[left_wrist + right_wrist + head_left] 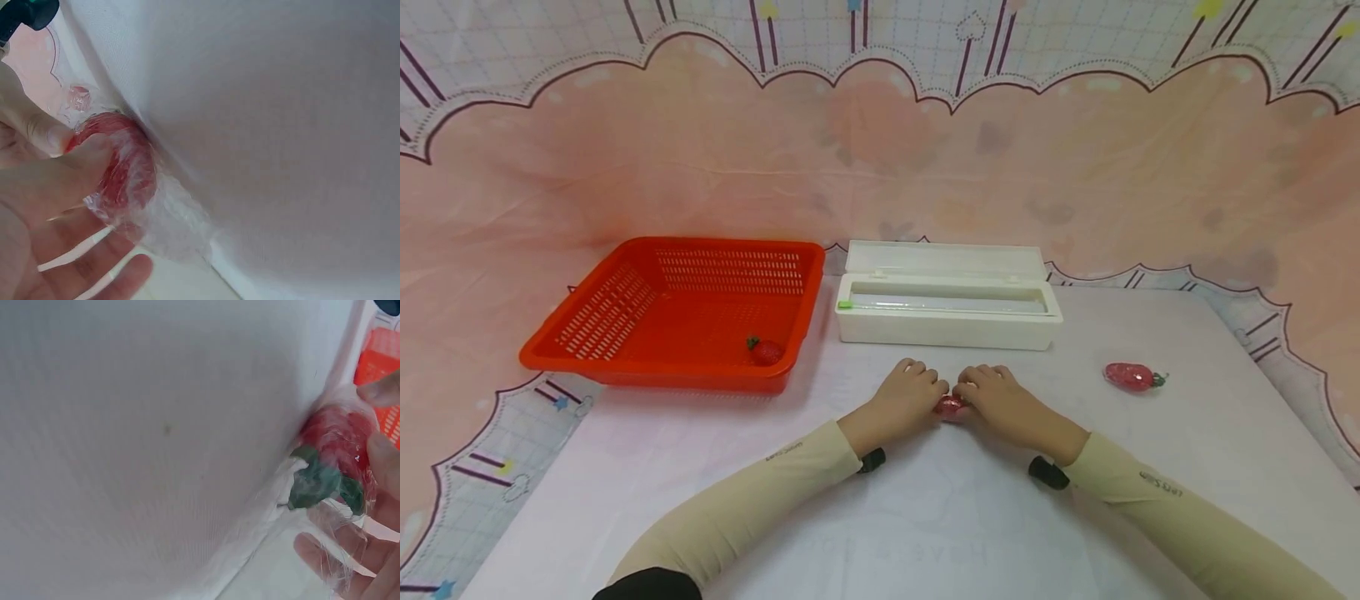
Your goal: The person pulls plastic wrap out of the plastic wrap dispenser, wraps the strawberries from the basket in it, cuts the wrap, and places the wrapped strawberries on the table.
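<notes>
In front of me both hands hold a red strawberry (951, 406) loosely wrapped in clear cling film. My left hand (904, 396) pinches one end, its thumb pressed on the wrapped strawberry (128, 162) and several fingers spread behind it. At the leafy end, my right hand (1003, 404) has its thumb and fingers around the film, as the right wrist view shows. Green leaves (312, 481) show through the wrap there. Loose film (178, 219) sticks out past the fruit on the left hand's side. From the head view, the fingers hide most of the strawberry.
An orange-red basket (677, 377) with one strawberry (767, 352) inside stands at the back left. Behind the hands is a white cling film box (947, 331), its lid (943, 258) raised. Another film-wrapped strawberry (1131, 377) lies to the right on the white tabletop (970, 533).
</notes>
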`<move>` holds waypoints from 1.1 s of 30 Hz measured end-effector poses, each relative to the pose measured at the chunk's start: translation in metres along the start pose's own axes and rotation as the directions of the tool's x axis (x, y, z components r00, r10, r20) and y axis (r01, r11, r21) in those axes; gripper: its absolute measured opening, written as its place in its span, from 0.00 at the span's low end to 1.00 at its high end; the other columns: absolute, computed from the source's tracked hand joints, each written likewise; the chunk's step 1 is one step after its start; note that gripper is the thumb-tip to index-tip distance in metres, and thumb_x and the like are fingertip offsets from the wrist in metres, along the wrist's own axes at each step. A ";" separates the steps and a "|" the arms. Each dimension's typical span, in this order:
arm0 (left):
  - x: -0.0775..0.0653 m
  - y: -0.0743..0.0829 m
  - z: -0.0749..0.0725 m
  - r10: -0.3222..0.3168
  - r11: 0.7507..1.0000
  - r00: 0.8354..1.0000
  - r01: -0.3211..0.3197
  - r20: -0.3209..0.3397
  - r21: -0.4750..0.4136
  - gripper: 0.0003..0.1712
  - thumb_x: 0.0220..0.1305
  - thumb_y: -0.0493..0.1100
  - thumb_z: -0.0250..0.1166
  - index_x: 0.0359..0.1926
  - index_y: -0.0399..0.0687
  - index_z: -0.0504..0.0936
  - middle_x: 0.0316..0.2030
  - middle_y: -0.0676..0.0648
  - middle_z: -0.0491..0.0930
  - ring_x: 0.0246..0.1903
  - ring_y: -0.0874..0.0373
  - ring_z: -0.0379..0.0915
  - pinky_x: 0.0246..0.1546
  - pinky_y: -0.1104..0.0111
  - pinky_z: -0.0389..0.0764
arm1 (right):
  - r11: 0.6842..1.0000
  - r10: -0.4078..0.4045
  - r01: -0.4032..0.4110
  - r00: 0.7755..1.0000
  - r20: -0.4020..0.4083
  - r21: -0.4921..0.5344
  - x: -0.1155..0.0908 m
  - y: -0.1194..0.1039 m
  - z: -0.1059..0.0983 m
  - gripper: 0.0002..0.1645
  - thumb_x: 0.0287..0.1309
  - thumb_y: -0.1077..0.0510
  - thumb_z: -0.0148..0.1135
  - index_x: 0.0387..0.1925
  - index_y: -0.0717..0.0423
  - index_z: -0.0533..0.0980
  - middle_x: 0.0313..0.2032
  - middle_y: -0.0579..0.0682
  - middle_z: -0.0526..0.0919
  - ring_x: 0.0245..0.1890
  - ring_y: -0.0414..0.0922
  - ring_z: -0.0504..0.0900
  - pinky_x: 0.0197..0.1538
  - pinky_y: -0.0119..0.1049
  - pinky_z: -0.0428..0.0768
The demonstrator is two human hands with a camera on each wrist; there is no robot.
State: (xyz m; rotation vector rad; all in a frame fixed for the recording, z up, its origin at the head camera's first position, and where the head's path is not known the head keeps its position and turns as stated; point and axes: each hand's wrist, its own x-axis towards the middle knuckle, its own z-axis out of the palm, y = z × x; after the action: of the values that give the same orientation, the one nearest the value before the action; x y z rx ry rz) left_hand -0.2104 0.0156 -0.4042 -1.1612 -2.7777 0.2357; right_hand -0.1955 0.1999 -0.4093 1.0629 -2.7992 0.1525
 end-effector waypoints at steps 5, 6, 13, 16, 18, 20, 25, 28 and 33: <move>-0.002 -0.001 -0.001 0.005 0.999 1.000 -0.004 -0.019 0.033 0.16 0.58 0.51 0.65 0.46 0.53 0.81 0.41 0.52 0.82 0.43 0.58 0.75 0.53 0.64 0.71 | 1.000 0.015 -0.015 1.000 0.010 -0.007 0.002 0.001 0.000 0.13 0.59 0.52 0.60 0.40 0.56 0.77 0.41 0.51 0.77 0.45 0.50 0.75 0.50 0.51 0.72; -0.002 -0.001 -0.002 0.003 0.999 1.000 -0.003 -0.014 0.035 0.16 0.58 0.51 0.65 0.46 0.53 0.82 0.41 0.53 0.82 0.42 0.58 0.74 0.53 0.64 0.70 | 1.000 0.018 -0.018 1.000 0.008 -0.009 0.002 0.001 0.000 0.14 0.58 0.52 0.60 0.41 0.56 0.77 0.42 0.51 0.76 0.46 0.50 0.76 0.50 0.51 0.72; 0.001 -0.001 -0.004 -0.006 1.000 0.999 0.005 0.049 0.015 0.18 0.57 0.54 0.66 0.45 0.52 0.83 0.42 0.51 0.82 0.43 0.57 0.73 0.55 0.63 0.69 | 0.999 0.044 -0.044 0.999 0.006 0.009 0.004 -0.002 -0.003 0.27 0.44 0.47 0.72 0.43 0.55 0.73 0.44 0.50 0.77 0.47 0.49 0.76 0.53 0.52 0.71; 0.002 -0.001 -0.005 -0.005 1.000 0.996 0.006 0.094 -0.006 0.23 0.55 0.57 0.66 0.48 0.50 0.82 0.45 0.50 0.81 0.46 0.56 0.73 0.57 0.61 0.68 | 0.999 0.043 -0.043 0.999 0.016 0.002 0.005 -0.002 -0.003 0.28 0.41 0.49 0.74 0.43 0.55 0.74 0.45 0.51 0.77 0.48 0.50 0.75 0.53 0.53 0.71; 0.002 -0.002 -0.006 -0.007 1.000 0.993 0.009 0.118 -0.015 0.24 0.55 0.57 0.67 0.49 0.49 0.82 0.46 0.49 0.81 0.48 0.55 0.73 0.59 0.60 0.67 | 0.999 0.038 -0.037 0.999 0.014 -0.009 0.005 -0.003 -0.004 0.25 0.42 0.51 0.74 0.42 0.55 0.76 0.45 0.51 0.77 0.48 0.51 0.76 0.53 0.53 0.72; 0.002 -0.003 -0.007 -0.012 1.000 0.991 0.015 0.132 -0.024 0.25 0.54 0.57 0.67 0.50 0.49 0.81 0.47 0.49 0.80 0.48 0.55 0.73 0.59 0.60 0.66 | 0.999 0.031 -0.030 0.999 0.021 -0.029 0.007 -0.003 -0.004 0.21 0.46 0.53 0.72 0.42 0.55 0.77 0.45 0.52 0.78 0.48 0.51 0.76 0.53 0.53 0.72; 0.000 -0.005 -0.008 -0.005 1.000 0.993 0.007 0.120 -0.017 0.25 0.55 0.56 0.67 0.51 0.50 0.80 0.47 0.50 0.80 0.49 0.55 0.73 0.60 0.60 0.66 | 0.997 0.031 -0.026 0.997 0.073 -0.069 0.008 -0.001 -0.004 0.15 0.55 0.57 0.64 0.45 0.56 0.79 0.44 0.51 0.78 0.48 0.51 0.76 0.51 0.52 0.72; 0.000 -0.005 -0.008 0.010 1.000 0.995 -0.011 0.095 0.007 0.21 0.56 0.54 0.66 0.49 0.51 0.82 0.46 0.51 0.81 0.47 0.56 0.74 0.60 0.60 0.67 | 0.998 0.040 -0.034 0.993 0.107 -0.057 0.008 0.000 -0.003 0.20 0.55 0.53 0.64 0.49 0.57 0.77 0.46 0.52 0.77 0.49 0.51 0.76 0.52 0.53 0.71; -0.001 -0.004 -0.006 0.014 1.000 0.997 -0.015 0.071 0.023 0.16 0.57 0.53 0.66 0.44 0.51 0.84 0.42 0.51 0.82 0.44 0.57 0.75 0.56 0.62 0.69 | 0.999 0.052 -0.050 0.993 0.105 -0.019 0.009 -0.001 -0.003 0.29 0.47 0.48 0.71 0.49 0.57 0.75 0.48 0.53 0.76 0.51 0.52 0.75 0.54 0.55 0.70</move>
State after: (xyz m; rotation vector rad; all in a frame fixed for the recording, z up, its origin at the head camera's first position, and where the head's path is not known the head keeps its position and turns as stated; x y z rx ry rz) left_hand -0.2115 0.0119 -0.3980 -1.1905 -2.8192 0.3165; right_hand -0.2011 0.1940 -0.4051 1.0253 -2.9172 0.0807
